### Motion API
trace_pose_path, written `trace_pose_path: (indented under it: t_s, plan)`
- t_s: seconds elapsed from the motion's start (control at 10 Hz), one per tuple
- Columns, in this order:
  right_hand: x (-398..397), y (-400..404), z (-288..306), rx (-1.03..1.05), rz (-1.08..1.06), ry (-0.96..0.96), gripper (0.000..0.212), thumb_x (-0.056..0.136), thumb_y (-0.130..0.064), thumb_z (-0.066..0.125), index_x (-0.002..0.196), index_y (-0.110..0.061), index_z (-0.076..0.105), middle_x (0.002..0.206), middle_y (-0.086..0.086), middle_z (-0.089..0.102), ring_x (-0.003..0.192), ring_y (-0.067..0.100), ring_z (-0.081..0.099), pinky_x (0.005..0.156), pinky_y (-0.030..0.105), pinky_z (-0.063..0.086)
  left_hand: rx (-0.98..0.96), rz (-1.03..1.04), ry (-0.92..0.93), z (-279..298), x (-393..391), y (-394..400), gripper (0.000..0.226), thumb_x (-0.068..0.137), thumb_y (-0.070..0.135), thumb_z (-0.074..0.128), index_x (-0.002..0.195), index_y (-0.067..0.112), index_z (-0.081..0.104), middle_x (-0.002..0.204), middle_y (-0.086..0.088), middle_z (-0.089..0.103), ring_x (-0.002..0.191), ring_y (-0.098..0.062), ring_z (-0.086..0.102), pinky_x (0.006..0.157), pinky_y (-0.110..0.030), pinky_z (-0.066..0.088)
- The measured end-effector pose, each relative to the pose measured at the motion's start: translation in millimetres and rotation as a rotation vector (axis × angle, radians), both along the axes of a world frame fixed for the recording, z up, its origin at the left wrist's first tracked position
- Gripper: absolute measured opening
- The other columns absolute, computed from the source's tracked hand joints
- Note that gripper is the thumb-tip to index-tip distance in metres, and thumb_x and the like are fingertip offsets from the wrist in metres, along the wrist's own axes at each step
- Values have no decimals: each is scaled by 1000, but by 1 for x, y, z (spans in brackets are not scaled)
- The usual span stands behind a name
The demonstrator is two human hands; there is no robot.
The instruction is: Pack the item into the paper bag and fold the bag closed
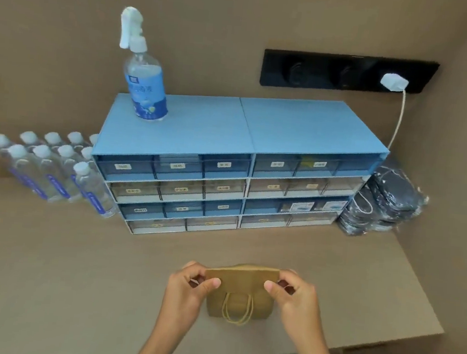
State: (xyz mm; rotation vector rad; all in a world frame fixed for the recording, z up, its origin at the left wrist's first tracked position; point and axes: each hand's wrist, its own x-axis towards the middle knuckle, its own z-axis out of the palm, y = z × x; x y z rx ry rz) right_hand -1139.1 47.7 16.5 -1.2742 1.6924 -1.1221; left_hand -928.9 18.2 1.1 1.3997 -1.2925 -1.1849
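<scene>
A small brown paper bag (239, 293) stands on the tan table near the front edge, its yellow cord handles (237, 308) hanging down its near face. The top of the bag is bent over toward me. My left hand (187, 289) pinches the bag's upper left corner, and my right hand (293, 296) pinches the upper right corner. Whatever is inside the bag is hidden.
A blue and white drawer cabinet (238, 171) stands behind the bag, with a spray bottle (143, 74) on top. Several small clear bottles (53, 168) stand to its left. A stack of dark wrapped packs (384, 202) sits to its right. The table edge (410, 342) runs at right.
</scene>
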Motion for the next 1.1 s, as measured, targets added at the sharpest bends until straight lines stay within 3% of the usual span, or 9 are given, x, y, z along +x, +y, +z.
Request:
trace_pose_path:
  t_s: [0.2,0.3,0.4,0.5,0.7,0.8,0.9,1.0,1.1]
  plan:
    - [-2,-56,-18,-4,180,41,23,77,0,73,62,4,56,60,4,47,59,19,42,58,32,33,12,189,-89,-8,-2,-17,28,75,3,79,57,11,59,63,10,52,57,-5,44,56,-19,36]
    - [2,-74,-26,2,207,30,22,77,-1,73,63,6,57,61,7,47,57,18,41,57,31,32,43,240,-108,-14,1,-28,21,75,5,79,63,1,61,68,0,53,61,-8,46,59,-21,38]
    - [7,-81,-36,31,206,39,23,77,-1,73,63,7,56,61,5,45,56,16,40,55,28,31,85,241,-119,-20,3,-33,22,76,3,77,61,7,62,68,1,54,60,-6,47,59,-17,38]
    - [6,-75,-48,71,168,35,22,76,1,73,62,4,57,60,2,45,57,17,40,54,25,31,125,228,-144,-28,-1,-31,30,76,1,77,57,18,61,66,5,55,57,0,47,58,-13,39]
    - [6,-66,-56,88,149,-5,16,79,0,70,67,-9,66,64,7,59,60,17,49,60,30,39,117,219,-134,-42,0,-25,15,76,-2,75,67,0,64,72,-16,59,66,-16,52,66,-35,42]
    - [7,-65,-53,82,141,-25,15,79,1,70,72,-12,69,71,10,65,65,21,55,63,31,43,104,190,-133,-40,0,-27,15,77,-2,75,66,5,66,78,-23,59,68,-17,52,66,-35,42]
    - [9,-62,-46,118,140,-16,26,79,-1,71,83,-26,69,85,0,69,82,22,60,70,20,45,111,144,-116,-35,4,-27,17,77,1,76,79,18,74,86,-12,64,76,-19,57,67,-26,45]
    - [6,-60,-40,188,180,81,46,79,-17,74,118,-36,58,118,-11,56,115,14,47,97,29,41,107,79,-169,-26,9,-25,34,78,12,79,104,32,70,107,6,65,97,-15,57,77,-22,45]
    - [3,-58,-23,65,235,153,65,80,-43,68,136,-48,34,135,-27,36,128,0,26,104,30,27,9,84,-285,-12,13,-24,53,77,33,79,124,43,54,126,22,50,119,-2,43,97,-26,39]
